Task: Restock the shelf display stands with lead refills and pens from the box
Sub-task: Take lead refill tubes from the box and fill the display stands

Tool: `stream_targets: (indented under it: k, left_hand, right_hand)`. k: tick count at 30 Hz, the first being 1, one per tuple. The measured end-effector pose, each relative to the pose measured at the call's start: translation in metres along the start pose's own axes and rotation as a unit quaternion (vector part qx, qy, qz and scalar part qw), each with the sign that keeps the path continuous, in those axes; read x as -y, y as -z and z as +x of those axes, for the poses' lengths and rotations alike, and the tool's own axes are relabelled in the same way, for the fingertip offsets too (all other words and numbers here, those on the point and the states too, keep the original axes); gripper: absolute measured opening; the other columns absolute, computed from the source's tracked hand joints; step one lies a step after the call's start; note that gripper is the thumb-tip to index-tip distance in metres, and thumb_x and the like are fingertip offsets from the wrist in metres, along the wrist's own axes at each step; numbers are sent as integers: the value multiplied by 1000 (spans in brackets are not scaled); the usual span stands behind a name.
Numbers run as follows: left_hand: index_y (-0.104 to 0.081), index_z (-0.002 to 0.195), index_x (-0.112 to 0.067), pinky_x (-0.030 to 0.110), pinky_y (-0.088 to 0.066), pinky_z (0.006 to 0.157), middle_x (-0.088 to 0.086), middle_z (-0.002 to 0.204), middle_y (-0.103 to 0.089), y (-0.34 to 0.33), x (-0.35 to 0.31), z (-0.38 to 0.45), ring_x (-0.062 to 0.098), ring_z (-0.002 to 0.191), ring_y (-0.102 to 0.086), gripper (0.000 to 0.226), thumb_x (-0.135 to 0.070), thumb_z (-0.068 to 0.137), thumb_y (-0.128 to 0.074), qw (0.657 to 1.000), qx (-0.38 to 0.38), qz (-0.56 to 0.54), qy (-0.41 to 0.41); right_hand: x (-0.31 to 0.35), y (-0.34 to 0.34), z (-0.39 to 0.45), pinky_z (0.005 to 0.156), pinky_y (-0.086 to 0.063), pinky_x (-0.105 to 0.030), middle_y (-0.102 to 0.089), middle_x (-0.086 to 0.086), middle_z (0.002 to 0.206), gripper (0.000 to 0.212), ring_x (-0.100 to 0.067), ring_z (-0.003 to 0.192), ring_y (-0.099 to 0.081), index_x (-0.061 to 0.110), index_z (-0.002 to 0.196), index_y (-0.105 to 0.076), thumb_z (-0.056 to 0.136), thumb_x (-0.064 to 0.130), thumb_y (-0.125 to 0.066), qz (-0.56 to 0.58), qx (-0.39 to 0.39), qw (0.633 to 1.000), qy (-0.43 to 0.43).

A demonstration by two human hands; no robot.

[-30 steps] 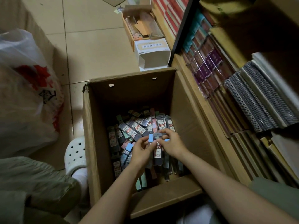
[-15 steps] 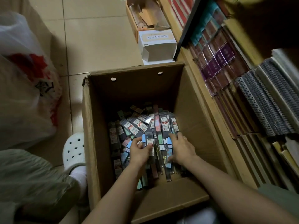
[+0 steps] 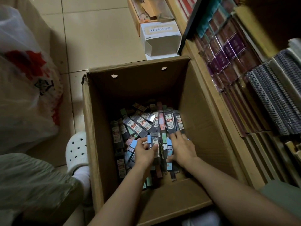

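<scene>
An open cardboard box (image 3: pixel 97 131) stands on the floor. A heap of lead refill packs (image 3: pixel 138 124), dark with white and red labels, covers its bottom. Both my hands are down inside it. My left hand (image 3: pixel 144 154) holds a small bunch of refill packs (image 3: pixel 154 144) upright, fingers curled round them. My right hand (image 3: pixel 182 149) lies on the packs just to the right, its fingers spread flat over them and the thumb at the near edge of a pack. The shelf display stands are out of view.
A wooden shelf (image 3: pixel 216 101) of wrapped notebooks and spiral pads runs along the box's right side. A small white carton (image 3: pixel 161 38) and an open wooden box (image 3: pixel 146 12) lie beyond. A plastic bag (image 3: pixel 26 82) and my white-shoed foot (image 3: pixel 76 149) are at the left.
My hands have parted: the left keeps the bunch of packs while the right has left it and dropped onto the heap to the right. The camera has tilted down a little.
</scene>
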State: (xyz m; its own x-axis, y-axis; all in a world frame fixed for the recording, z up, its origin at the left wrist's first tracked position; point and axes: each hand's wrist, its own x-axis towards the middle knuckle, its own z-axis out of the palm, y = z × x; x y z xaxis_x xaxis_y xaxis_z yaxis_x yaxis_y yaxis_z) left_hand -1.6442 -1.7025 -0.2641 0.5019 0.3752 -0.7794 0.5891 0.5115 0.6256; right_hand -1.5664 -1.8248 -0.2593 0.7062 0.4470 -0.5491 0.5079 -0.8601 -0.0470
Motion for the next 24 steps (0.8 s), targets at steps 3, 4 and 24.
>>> stream_targets:
  k: [3,4,24]
  left_hand:
    - [-49,99,-30,48,-57,82,2,90,-71,2,0,-1,22,88,-70,32,-2,91,-62,1000,0,-1,-4]
    - [-50,102,-28,49,-57,84,3,92,-72,2,0,-1,23,90,-70,31,-2,91,-62,1000,2,1,-4]
    - [-55,105,-14,24,-56,65,7,98,-68,-68,-229,-95,10,79,-68,23,-6,87,-68,870,293,224,-328]
  right_hand:
    - [3,0,1,99,-44,-37,-37,-3,136,94,-22,127,-38,16,138,-37,65,51,-84,-6,14,1000,26]
    - [3,1,1,100,-44,-37,-38,-3,136,94,-22,127,-38,16,137,-37,64,49,-85,8,16,1000,25]
    - [-31,259,-115,50,-43,-5,-57,16,82,56,10,63,-57,33,113,-43,75,16,-81,347,-379,857,40]
